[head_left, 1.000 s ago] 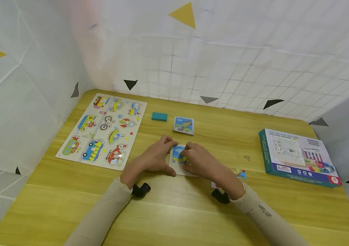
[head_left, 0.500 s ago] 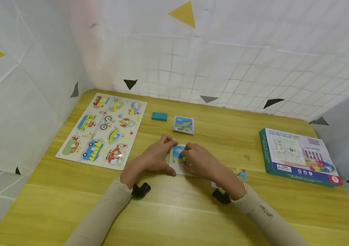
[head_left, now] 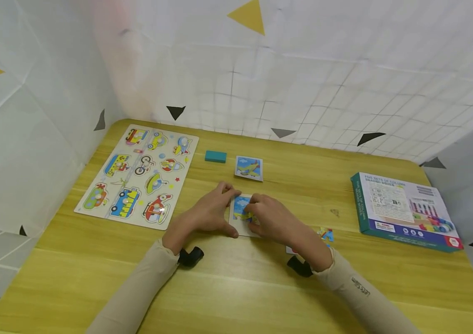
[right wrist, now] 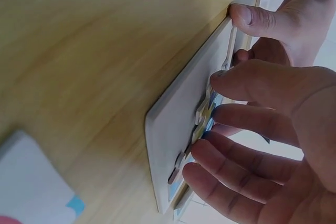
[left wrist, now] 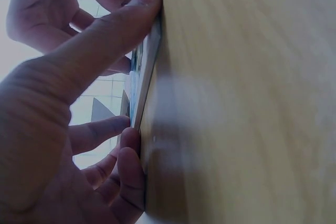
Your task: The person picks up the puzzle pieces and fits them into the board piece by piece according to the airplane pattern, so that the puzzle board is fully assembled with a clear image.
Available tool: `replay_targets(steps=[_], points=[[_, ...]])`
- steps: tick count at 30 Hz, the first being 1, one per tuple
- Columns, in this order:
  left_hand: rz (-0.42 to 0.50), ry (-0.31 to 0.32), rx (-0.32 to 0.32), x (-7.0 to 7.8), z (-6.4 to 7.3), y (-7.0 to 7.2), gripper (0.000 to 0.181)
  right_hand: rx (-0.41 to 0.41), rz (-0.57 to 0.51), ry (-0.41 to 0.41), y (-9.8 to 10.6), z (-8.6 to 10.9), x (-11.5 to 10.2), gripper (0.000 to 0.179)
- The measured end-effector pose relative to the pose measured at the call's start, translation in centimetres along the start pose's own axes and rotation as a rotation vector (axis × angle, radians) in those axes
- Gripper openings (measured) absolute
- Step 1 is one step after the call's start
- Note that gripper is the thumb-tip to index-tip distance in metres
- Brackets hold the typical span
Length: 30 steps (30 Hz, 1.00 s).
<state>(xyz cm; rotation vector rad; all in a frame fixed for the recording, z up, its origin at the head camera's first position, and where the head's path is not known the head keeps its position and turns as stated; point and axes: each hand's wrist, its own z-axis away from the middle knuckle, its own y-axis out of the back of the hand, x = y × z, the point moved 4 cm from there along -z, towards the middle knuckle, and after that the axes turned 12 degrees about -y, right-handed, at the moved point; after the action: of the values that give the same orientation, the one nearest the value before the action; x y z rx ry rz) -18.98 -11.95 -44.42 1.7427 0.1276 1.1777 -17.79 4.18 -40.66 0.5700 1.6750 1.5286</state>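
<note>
Nothing shifts from a second ago, so the work seems steady: the left hand (head_left: 209,211) grips the one board (head_left: 241,226) between thumb and fingers; the right hand (head_left: 276,220) curls round pieces (head_left: 239,205) on it. Beyond the fingertips, one card (head_left: 249,167), one block (head_left: 215,157); rightward, one box (head_left: 405,211).

Jigsaw pieces (head_left: 240,204) — blue and yellow; block (head_left: 215,157) — teal.
</note>
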Motion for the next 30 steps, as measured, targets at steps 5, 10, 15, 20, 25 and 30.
replay_targets(steps=[5, 10, 15, 20, 25, 30], points=[[0.005, 0.006, -0.001, -0.02, 0.02, -0.06, 0.107, 0.006, -0.004, 0.005, -0.12, 0.01, 0.05, 0.021], [0.005, 0.005, 0.000, 0.05, 0.02, 0.01, 0.107, 0.014, -0.010, 0.001, -0.19, -0.02, 0.22, 0.021], [0.010, 0.006, 0.001, 0.10, 0.05, 0.10, 0.106, -0.002, -0.013, -0.012, -0.27, -0.19, 0.38, 0.021], [0.006, 0.013, -0.005, 0.11, 0.06, 0.18, 0.107, -0.011, -0.017, -0.016, -0.31, -0.37, 0.58, 0.021], [0.002, 0.014, -0.009, 0.11, 0.00, 0.20, 0.107, -0.009, -0.024, -0.014, -0.32, -0.38, 0.67, 0.023], [0.003, 0.017, -0.008, 0.16, 0.02, 0.17, 0.108, -0.001, -0.033, -0.017, -0.40, -0.28, 0.63, 0.024]])
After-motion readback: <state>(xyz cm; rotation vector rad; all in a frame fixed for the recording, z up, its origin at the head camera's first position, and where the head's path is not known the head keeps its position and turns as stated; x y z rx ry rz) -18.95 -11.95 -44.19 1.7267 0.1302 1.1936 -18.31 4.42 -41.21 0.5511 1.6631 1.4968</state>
